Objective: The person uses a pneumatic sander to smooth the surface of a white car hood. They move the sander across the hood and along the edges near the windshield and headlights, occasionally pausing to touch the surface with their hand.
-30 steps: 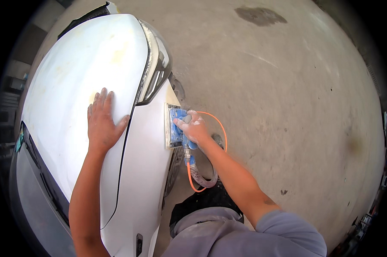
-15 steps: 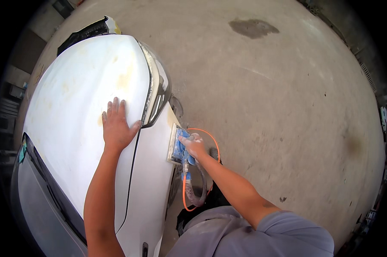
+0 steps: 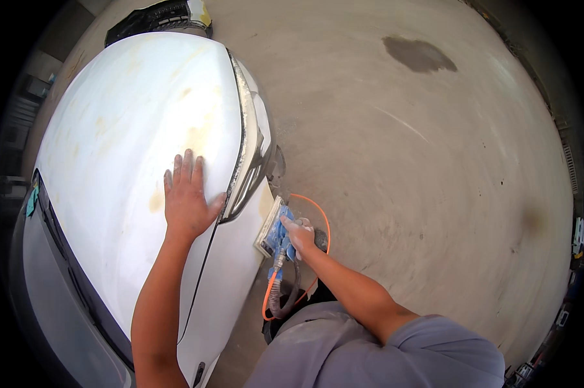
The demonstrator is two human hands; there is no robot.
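My left hand (image 3: 190, 197) lies flat on the white car hood (image 3: 137, 129), fingers spread, beside its right edge and the headlight (image 3: 252, 152). Yellowish patches show in the paint around it. Dusted with white powder, my right hand (image 3: 298, 234) wraps round a blue air sander (image 3: 278, 231). The sander's pale rectangular pad is against the white front fender (image 3: 235, 258), just behind the headlight. From its rear end run an orange air hose (image 3: 326, 223) and a grey ribbed dust hose (image 3: 276, 301).
A dark bumper piece (image 3: 156, 18) rests on the floor beyond the hood. The windshield (image 3: 65, 291) is at the lower left. Concrete floor (image 3: 402, 174) with a dark stain (image 3: 419, 55) spreads to the right. Assorted items line the far right edge.
The view has shifted, so the car and floor stain sit differently in it. The sander has tilted and turned along the fender, still in my right hand. My left hand stays flat on the hood.
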